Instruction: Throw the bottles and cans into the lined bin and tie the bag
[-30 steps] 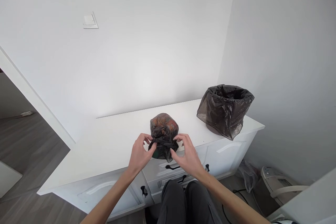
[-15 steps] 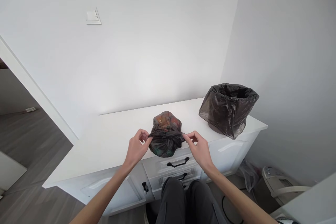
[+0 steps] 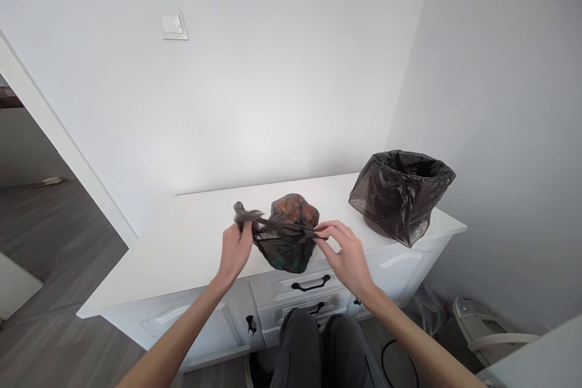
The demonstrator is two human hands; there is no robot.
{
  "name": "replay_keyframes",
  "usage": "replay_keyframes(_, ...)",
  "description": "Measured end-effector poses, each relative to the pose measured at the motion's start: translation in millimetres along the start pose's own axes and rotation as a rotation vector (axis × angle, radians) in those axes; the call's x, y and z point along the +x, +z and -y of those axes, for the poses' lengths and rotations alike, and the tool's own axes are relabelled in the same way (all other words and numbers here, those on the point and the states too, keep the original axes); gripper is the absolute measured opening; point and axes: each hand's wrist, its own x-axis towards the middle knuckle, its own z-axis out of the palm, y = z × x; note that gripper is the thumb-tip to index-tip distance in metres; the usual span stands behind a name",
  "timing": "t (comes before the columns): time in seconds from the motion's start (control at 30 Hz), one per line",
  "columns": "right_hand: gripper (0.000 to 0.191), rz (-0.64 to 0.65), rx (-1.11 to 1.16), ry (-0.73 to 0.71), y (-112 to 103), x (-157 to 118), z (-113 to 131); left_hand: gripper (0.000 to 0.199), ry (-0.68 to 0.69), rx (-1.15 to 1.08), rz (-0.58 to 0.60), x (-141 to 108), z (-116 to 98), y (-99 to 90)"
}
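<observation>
A filled black garbage bag (image 3: 288, 254) rests near the front edge of the white cabinet top; reddish and greenish contents show faintly through its thin plastic. My left hand (image 3: 236, 248) is closed on the left end of the bag's gathered top, with a loose, blurred end sticking up past the fingers. On the other side, my right hand (image 3: 343, 251) pinches the right end of the same plastic between thumb and fingers. The twisted plastic stretches taut between both hands across the bag.
A bin lined with a black bag (image 3: 402, 197) stands at the right of the cabinet top (image 3: 200, 236). Drawer handles (image 3: 311, 283) project from the front. A pale appliance (image 3: 482, 321) and a clear plastic bag (image 3: 427, 309) are on the floor at right.
My left hand has turned and pulled its end of the plastic up and left, so a loose end now rises above it. The right hand keeps its pinch. The view has shifted slightly.
</observation>
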Motion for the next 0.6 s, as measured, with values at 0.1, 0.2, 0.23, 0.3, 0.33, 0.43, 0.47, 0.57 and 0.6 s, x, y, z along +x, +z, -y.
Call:
replay_keyframes(0.1,0.017,-0.047,0.158,0.148,-11,-14,-9,0.053,-0.122,-0.047,-0.009,5,14,-20.4)
replay_keyframes(0.2,0.021,-0.016,0.104,0.080,-22,-32,8,0.050,-0.121,-0.037,0.033,1,21,-39.0)
replay_keyframes(0.23,0.036,-0.003,0.069,-0.005,-24,-36,20,0.048,-0.098,-0.026,0.041,-1,21,-43.6)
replay_keyframes(0.3,0.059,0.057,0.027,-0.220,-24,-39,49,0.043,-0.028,-0.010,0.048,-8,19,-49.4)
replay_keyframes(0.33,0.063,0.120,0.025,-0.329,-20,-37,63,0.040,0.009,-0.008,0.050,-11,18,-50.7)
replay_keyframes(0.43,0.061,0.357,-0.052,-0.436,6,-22,89,0.039,0.068,-0.052,0.079,-18,11,-51.2)
replay_keyframes(0.47,0.059,0.391,-0.095,-0.393,18,-15,89,0.040,0.070,-0.084,0.098,-19,9,-51.5)
replay_keyframes(0.57,0.050,0.380,-0.233,-0.221,50,4,62,0.046,0.067,-0.162,0.144,-17,10,-56.6)
replay_keyframes(0.6,0.049,0.351,-0.286,-0.185,56,9,49,0.047,0.058,-0.164,0.140,-15,13,-59.8)
